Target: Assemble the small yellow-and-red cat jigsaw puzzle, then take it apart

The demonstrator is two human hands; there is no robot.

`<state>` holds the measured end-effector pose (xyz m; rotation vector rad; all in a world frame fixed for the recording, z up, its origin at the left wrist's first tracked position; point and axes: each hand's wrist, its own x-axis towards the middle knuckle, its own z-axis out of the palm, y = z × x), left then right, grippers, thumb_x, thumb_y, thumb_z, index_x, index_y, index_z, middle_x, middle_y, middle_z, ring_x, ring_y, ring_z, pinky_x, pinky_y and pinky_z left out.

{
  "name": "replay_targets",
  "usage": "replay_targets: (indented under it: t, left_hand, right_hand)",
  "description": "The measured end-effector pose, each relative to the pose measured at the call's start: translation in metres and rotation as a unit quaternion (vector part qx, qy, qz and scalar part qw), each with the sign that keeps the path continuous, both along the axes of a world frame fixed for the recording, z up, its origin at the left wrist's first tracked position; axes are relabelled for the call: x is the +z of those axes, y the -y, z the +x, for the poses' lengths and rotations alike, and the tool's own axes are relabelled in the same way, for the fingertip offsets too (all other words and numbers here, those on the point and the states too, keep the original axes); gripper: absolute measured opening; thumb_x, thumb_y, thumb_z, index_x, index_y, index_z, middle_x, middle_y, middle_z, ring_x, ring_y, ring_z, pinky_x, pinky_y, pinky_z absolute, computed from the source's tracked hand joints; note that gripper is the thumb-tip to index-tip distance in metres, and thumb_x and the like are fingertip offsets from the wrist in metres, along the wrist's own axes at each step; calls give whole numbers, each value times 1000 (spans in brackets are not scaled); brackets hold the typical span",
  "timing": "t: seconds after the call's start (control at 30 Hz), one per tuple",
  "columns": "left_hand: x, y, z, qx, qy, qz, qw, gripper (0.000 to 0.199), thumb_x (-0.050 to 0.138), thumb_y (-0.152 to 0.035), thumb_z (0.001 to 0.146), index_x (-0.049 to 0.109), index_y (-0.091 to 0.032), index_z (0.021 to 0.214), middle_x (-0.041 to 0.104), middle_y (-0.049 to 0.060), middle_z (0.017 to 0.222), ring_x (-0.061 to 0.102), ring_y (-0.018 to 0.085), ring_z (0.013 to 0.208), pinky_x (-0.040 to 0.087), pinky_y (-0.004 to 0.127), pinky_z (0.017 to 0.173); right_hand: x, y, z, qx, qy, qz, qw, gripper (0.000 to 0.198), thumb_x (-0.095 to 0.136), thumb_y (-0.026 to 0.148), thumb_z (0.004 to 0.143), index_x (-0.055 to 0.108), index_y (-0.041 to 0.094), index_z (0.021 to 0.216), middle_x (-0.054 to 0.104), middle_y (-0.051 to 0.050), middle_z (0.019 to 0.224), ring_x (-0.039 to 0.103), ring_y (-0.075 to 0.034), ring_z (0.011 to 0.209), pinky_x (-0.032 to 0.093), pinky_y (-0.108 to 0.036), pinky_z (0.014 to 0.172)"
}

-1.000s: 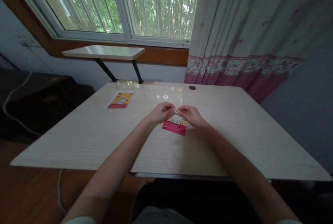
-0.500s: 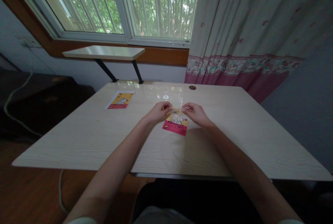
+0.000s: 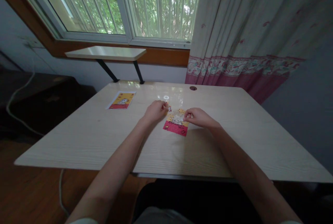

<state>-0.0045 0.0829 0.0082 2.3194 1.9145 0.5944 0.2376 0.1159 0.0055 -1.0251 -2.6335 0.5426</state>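
Observation:
A small red and yellow picture [image 3: 174,128], which looks like a jigsaw puzzle with a white cartoon figure, lies flat on the table between my hands. My left hand [image 3: 156,110] is at its upper left corner, fingers pinched on a small patterned puzzle piece [image 3: 169,108] that stands out past the fingertips. At the picture's right edge is my right hand [image 3: 198,117], thumb and fingers pressed together. Whatever those fingers hold, if anything, is too small to make out. A similar printed picture sheet [image 3: 122,101] with a white border lies farther back on the left.
The pale wooden table [image 3: 234,147] extends to both sides. A raised shelf [image 3: 106,52] on black legs stands at the back left. Behind the table are a barred window and a long curtain [image 3: 234,29]. A cable hole [image 3: 193,88] is near the back edge.
My hands have moved apart from the picture's top edge. The right hand has come down along the right edge; the left now shows a small piece at its fingertips, slightly up and left.

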Motion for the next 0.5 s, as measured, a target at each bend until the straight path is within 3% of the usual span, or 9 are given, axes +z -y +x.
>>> replay_targets:
  t: [0.1, 0.17, 0.37, 0.5]
  left_hand:
    - [0, 3, 12, -147, 9, -24, 989, 19, 58, -33, 77, 65, -15, 79, 61, 6, 77, 54, 18, 78, 40, 27, 72]
    - [-1, 5, 18, -206, 4, -41, 978, 20, 65, -34, 73, 66, -15, 80, 59, 6, 79, 54, 18, 80, 40, 27, 75]
    - [-1, 5, 22, -238, -3, -65, 969, 16, 69, -27, 69, 67, -15, 79, 57, 5, 77, 53, 17, 80, 39, 25, 76]
    - [5, 5, 14, -234, 13, -71, 969, 24, 68, -36, 69, 66, -15, 79, 59, 4, 75, 53, 16, 74, 38, 25, 71]
  right_hand:
    - [-2, 1, -3, 1, 10, 6, 1000, 20, 60, 38, 78, 66, 19, 80, 62, -1, 74, 53, -12, 66, 33, -21, 59]
    - [-4, -1, -4, 0, 14, 9, 1000, 18, 60, 35, 79, 66, 19, 80, 62, -1, 74, 53, -12, 67, 33, -21, 60]
    - [-4, -5, -1, -31, 22, 29, 999, 14, 56, 27, 82, 66, 17, 82, 62, -3, 76, 53, -13, 72, 34, -22, 65]
    - [3, 1, -3, -15, 16, 29, 999, 18, 56, 31, 81, 66, 17, 80, 61, -3, 75, 52, -13, 70, 34, -23, 64]
